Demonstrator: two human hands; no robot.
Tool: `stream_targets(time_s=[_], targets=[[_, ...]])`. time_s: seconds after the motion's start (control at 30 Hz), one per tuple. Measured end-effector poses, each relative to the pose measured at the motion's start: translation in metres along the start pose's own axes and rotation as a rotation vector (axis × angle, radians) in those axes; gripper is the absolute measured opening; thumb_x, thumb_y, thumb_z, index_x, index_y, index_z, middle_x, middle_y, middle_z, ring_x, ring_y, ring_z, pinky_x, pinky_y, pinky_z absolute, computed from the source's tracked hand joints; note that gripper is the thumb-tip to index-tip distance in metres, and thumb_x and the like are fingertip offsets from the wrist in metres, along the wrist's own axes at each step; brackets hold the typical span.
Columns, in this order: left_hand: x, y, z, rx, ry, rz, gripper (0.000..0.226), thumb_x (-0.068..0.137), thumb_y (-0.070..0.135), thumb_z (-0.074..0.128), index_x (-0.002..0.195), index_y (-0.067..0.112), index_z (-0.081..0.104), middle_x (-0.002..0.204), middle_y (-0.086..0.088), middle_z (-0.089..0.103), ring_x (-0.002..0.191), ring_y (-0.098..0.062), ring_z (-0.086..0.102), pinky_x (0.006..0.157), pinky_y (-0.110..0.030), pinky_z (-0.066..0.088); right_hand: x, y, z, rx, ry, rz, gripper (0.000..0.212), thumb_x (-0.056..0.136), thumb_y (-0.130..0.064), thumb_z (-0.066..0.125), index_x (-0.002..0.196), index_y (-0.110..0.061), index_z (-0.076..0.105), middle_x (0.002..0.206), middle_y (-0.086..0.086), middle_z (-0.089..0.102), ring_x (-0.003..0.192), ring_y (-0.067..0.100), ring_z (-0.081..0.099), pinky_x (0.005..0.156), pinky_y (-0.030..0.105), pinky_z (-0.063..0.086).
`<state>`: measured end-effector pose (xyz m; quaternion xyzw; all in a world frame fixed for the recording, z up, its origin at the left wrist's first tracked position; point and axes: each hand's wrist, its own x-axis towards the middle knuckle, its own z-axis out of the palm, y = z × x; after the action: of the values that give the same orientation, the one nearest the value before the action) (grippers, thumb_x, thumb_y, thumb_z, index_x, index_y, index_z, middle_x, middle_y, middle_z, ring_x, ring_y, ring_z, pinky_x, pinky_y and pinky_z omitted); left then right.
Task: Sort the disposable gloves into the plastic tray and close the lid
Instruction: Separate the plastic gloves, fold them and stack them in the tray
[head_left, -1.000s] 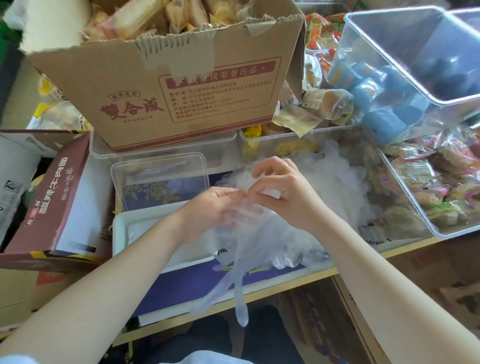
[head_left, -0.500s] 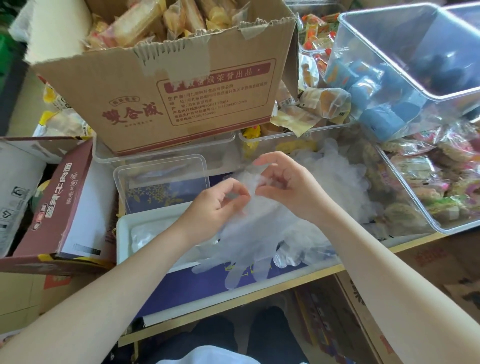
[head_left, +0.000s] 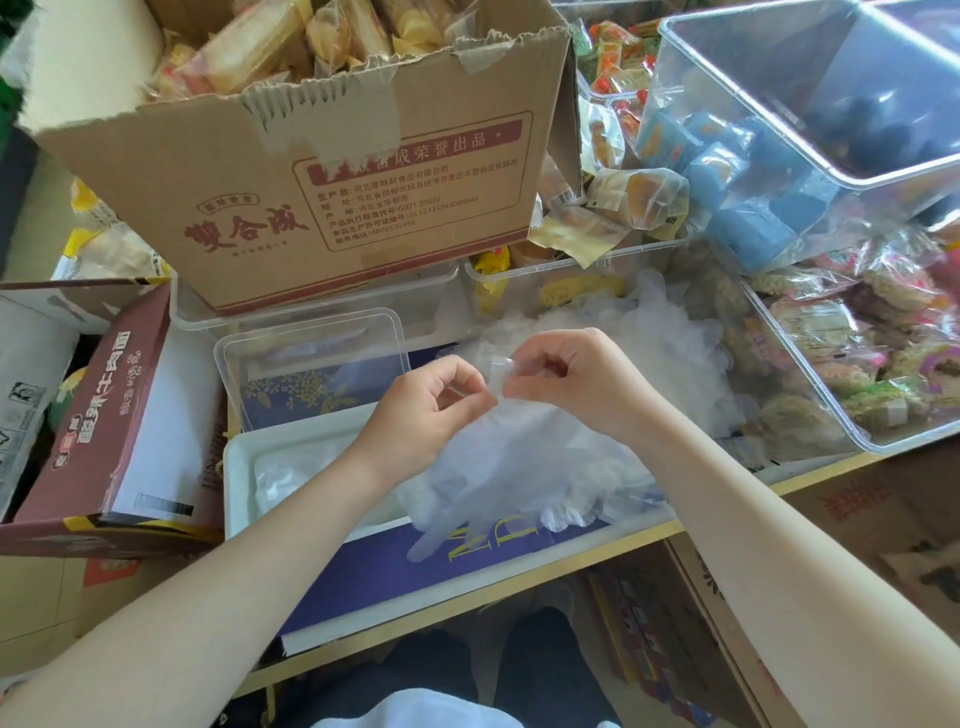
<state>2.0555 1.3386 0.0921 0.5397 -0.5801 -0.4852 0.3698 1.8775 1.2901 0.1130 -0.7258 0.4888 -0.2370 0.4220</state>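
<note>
A clear disposable glove hangs flat between my hands, fingers pointing down over the blue surface. My left hand and my right hand each pinch its cuff edge at the top. A heap of more clear gloves lies behind my right hand. The white plastic tray sits under my left wrist with a few folded gloves inside. Its clear lid leans just behind the tray.
A big cardboard box of wrapped snacks stands on clear bins at the back. Clear bins of snacks fill the right side. A maroon noodle carton lies at the left. The table's front edge runs below my arms.
The glove hung bunched and long from my hands; now it is spread flat, raised, with both hands pinching the cuff a little apart.
</note>
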Motion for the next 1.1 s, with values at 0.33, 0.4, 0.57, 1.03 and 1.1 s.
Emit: stream_targets(time_s=[0.33,0.4,0.57,1.03,1.1], targets=[[0.001,-0.005,-0.006,0.138,-0.082,0.021,0.019,0.074,0.046,0.061,0.086,0.031,0.059,0.096,0.007,0.064,0.090,-0.011,0.058,0.087,-0.030,0.043,0.001,0.002,0.005,0.020,0.101,0.026,0.016,0.078,-0.014,0.073,0.071,-0.010,0.060,0.061,-0.012,0.049,0.056,0.006,0.037,0.057,0.021,0.033],[0.004,-0.006,-0.010,0.142,-0.124,-0.003,0.021,0.072,0.050,0.062,0.087,0.035,0.057,0.095,0.006,0.063,0.089,-0.018,0.059,0.087,-0.033,0.045,0.000,0.001,0.005,0.026,0.063,0.024,0.014,0.078,-0.014,0.073,0.073,-0.010,0.061,0.062,-0.010,0.050,0.058,0.008,0.038,0.059,0.022,0.034],[0.010,-0.004,-0.019,0.128,-0.262,-0.034,0.017,0.081,0.037,0.066,0.095,0.032,0.058,0.075,0.010,0.058,0.070,-0.021,0.052,0.068,-0.024,0.042,-0.001,0.004,0.003,0.037,0.006,0.025,0.007,0.082,-0.014,0.069,0.079,-0.008,0.065,0.071,0.001,0.058,0.066,0.013,0.045,0.066,0.029,0.040],[0.009,-0.008,-0.017,0.020,-0.396,-0.088,0.043,0.075,0.059,0.055,0.106,0.030,0.060,0.102,0.009,0.063,0.094,-0.005,0.059,0.091,-0.028,0.043,0.000,0.001,-0.005,-0.032,0.013,0.007,0.019,0.087,-0.014,0.061,0.073,-0.026,0.059,0.072,-0.009,0.060,0.068,0.012,0.055,0.070,0.028,0.045],[0.010,-0.005,-0.015,0.040,-0.411,-0.084,0.043,0.072,0.059,0.058,0.107,0.033,0.062,0.105,0.009,0.064,0.099,-0.006,0.060,0.093,-0.034,0.043,-0.001,0.000,-0.001,-0.020,0.021,0.030,0.024,0.087,-0.013,0.061,0.069,-0.028,0.055,0.066,-0.012,0.057,0.060,0.005,0.051,0.065,0.027,0.044]])
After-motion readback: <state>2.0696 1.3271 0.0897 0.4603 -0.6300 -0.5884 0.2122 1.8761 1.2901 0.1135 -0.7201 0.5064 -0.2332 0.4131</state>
